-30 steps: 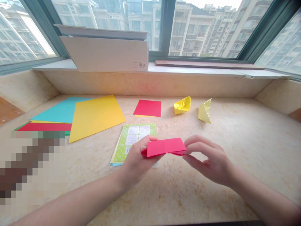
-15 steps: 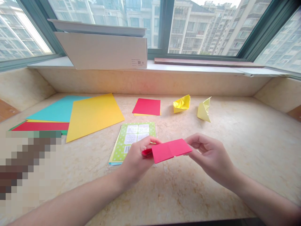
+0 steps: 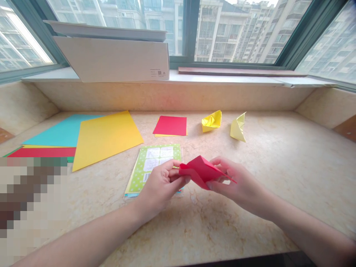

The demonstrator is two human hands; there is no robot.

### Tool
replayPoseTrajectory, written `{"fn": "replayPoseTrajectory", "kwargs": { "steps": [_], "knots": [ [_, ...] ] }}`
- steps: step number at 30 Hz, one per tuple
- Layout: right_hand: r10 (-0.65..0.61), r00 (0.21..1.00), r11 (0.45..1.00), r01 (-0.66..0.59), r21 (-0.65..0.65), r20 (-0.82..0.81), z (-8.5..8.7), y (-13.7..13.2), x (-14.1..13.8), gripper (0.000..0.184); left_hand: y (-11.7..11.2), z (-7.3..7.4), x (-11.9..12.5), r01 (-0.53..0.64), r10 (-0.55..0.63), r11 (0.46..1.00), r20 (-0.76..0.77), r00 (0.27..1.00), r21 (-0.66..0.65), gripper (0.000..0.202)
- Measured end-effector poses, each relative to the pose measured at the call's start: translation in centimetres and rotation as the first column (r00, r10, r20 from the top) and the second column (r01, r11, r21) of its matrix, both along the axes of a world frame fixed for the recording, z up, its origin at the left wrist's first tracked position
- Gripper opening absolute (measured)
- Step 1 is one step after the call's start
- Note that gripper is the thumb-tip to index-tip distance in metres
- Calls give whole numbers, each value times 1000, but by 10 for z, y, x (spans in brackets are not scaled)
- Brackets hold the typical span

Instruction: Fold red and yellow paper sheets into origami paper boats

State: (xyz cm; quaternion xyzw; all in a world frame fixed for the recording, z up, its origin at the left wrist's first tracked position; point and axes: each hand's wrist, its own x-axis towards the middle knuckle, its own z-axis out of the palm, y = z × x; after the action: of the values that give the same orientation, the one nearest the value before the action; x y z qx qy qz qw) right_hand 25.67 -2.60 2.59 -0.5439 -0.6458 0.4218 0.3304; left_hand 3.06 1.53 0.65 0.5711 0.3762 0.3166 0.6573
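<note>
Red paper (image 3: 200, 171) is sitting between both hands, just above the worktop (image 3: 250, 226), folded into a peaked, partly open shape with one sharp corner poking out past the right fingers. The left hand (image 3: 160, 189) is pinching the near end, its fingers curling in tightly and closing on the layers. The right hand (image 3: 239, 185) is holding the far end with its fingers slightly spread, wrapping around the folded paper. How the inner layers sit is hidden behind the fingers.

The paper is looking light and thin, stiff only along its creases, so a hard squeeze would probably crush it. The folded edges right beside the fingertips seem the firmest places to take hold, while the loose corner seems floppy and easily bent.

Just below the left fingers, a green dotted packet (image 3: 147, 167) is lying flat and looks like the nearest thing in the way. Beyond the fingers, a red square (image 3: 170, 125) is resting on a yellow slip (image 3: 167, 135), and two yellow paper boats (image 3: 211, 121) (image 3: 238, 128) are sitting to its right. Farther left of the fingers, a large yellow sheet (image 3: 107, 139) is overlapping a teal sheet (image 3: 59, 135) and a red sheet (image 3: 41, 152). A white carton (image 3: 111, 59) is standing on the windowsill (image 3: 222, 78).
</note>
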Motion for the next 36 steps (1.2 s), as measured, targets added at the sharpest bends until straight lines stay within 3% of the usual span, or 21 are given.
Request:
{"fn": "replayPoseTrajectory", "kwargs": {
  "steps": [5,9,14,16,23,26,30,36],
  "knots": [
    [-50,996,989,60,136,-77,-6,-1,0,14,3,-2,0,-69,71,997,50,996,-30,32],
    [-23,961,997,45,70,-277,-10,-4,-1,23,2,-1,4,-96,104,994,171,980,-55,31],
    [91,902,996,-89,24,-421,-6,-3,-9,25,-6,-2,14,102,-72,990,276,958,-96,21],
    [121,883,991,-136,2,-454,-6,-2,-12,27,-9,-4,17,128,-97,988,285,954,-91,18],
    [24,820,992,-88,-85,-572,-16,-2,-14,40,-7,-6,20,-20,33,999,272,962,-51,16],
    [32,846,998,-54,-24,-532,-13,-4,-14,23,-6,-6,20,-77,101,992,263,959,-100,17],
    [96,939,992,-64,107,-331,-7,-5,-11,7,-6,-5,21,-166,215,967,274,938,-191,20],
    [86,988,988,-68,142,-126,-9,-5,-7,12,-6,-5,22,-164,218,966,289,932,-202,22]
  ]
}}
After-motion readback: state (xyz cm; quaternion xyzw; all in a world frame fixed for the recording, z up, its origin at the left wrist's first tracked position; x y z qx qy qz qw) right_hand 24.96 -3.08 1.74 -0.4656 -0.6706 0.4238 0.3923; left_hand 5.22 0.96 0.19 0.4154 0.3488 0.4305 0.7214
